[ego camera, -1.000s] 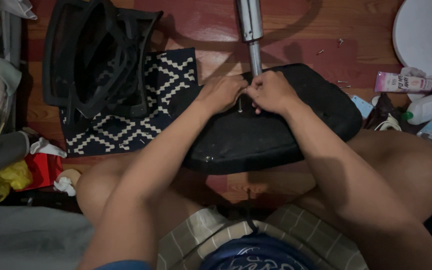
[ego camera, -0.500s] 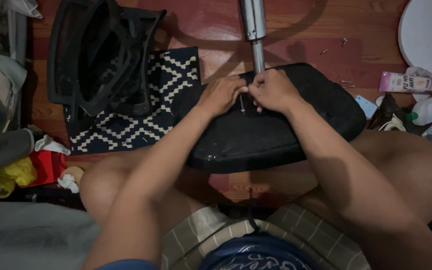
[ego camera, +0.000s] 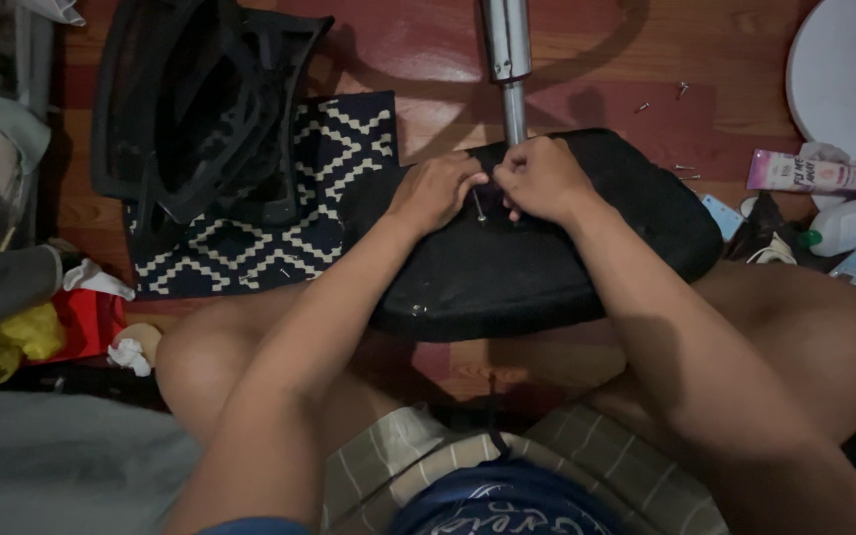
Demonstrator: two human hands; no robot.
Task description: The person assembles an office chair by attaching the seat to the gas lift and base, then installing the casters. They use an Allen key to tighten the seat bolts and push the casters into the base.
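Head view, looking down past bare knees to a red wooden floor (ego camera: 587, 69).

At centre, a black chair seat (ego camera: 547, 258), upside down, propped on the floor between the legs and leaning toward 12 o'clock. At its 12 o'clock edge, a chrome gas-lift cylinder (ego camera: 508, 59), running up out of frame. Both hands met on the seat just below that cylinder, knuckles nearly touching.

Left hand (ego camera: 435, 190): curled, fingertips drawn together around the head of a small silver screw (ego camera: 478, 206), pinching it. Screw standing roughly upright, its tip down on the seat's underside, in the gap between the two hands.

Right hand (ego camera: 543, 180): at 3 o'clock of the screw, fingers folded under and pressed to the seat beside it; could not tell whether anything was gripped inside, the fingertips being hidden.

At 10 o'clock of the seat, a black mesh chair back (ego camera: 200, 109), lying partly over a navy-and-white patterned mat (ego camera: 279, 218). At 1 to 2 o'clock, a few loose screws (ego camera: 684, 170) scattered on the boards. At 3 o'clock, a pink tube (ego camera: 809, 172) and a white bottle (ego camera: 849, 223); above them, at the frame's corner, a round white base (ego camera: 844, 69). At 8 o'clock, crumpled yellow and red wrappers (ego camera: 42, 332).
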